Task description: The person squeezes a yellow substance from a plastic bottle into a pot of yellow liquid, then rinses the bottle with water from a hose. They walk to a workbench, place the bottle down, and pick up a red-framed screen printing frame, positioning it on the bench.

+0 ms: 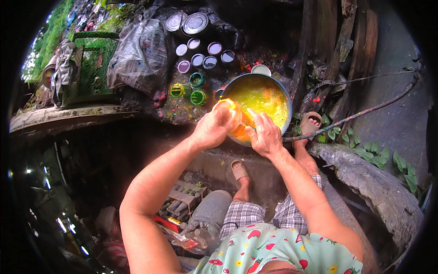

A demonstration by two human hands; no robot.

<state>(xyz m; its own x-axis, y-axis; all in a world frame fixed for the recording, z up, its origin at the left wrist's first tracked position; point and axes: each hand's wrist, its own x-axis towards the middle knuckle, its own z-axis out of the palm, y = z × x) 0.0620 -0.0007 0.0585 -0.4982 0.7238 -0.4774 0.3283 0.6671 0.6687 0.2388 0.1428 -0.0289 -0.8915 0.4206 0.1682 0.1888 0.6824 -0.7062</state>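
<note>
My left hand (211, 129) is wrapped round an orange-and-yellow-smeared container (238, 118), apparently a small can or jar, tilted over the near left side of a round basin. Glare and blur hide its exact shape. My right hand (265, 137) hangs over the basin's near rim with its fingers stretched out beside the container. Whether the fingertips touch it I cannot tell. Inside the blue-rimmed basin (289, 102) lies yellow-green liquid (260, 93) with orange patches.
Left of the basin stand open paint cans, one yellow (177, 90) and two green (197, 97). Behind them are several lidded cans (210, 62) and larger round tins (195, 23). A grey plastic sheet (139, 52), wooden posts (310, 50), a hose-like pole (365, 115) and a rock (369, 182) surround the spot.
</note>
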